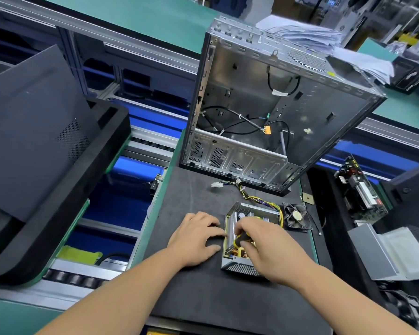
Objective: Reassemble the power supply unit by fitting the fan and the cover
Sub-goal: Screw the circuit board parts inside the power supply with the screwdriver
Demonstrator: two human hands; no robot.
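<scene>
Landmark: PSU [248,234], open-topped metal box on the black mat [194,293] of the counter [7,317], near the mat's right edge.
Hidden: right hand [271,250] covers much of the PSU's inside; only a heatsink, yellow parts and a copper coil show round it.
Hard to tell: the screwdriver [241,239] tip is lost inside the PSU; what it meets cannot be made out.
Right grip: fingers curled round the yellow-and-black screwdriver handle, over the PSU.
Left grip: left hand [195,238] lies flat on the mat, fingers straight, tips against the PSU's left wall.
Fan [296,216]: one, black, lying on the mat just right of the PSU's far end, apart from it.
Cable [252,194]: yellow-black bundle runs from the PSU's far end to white plugs on the mat.
Case [264,112]: one empty metal chassis, open side up, beyond the PSU; loose black wires inside.
Board [359,192]: one circuit board, well right of the PSU.
Silver part [375,255]: bent metal, right of the PSU, cut off by the edge; cover or not, cannot tell.
Panel [32,131]: dark slab, far left of the PSU.
Count: two hands, one fan.
</scene>
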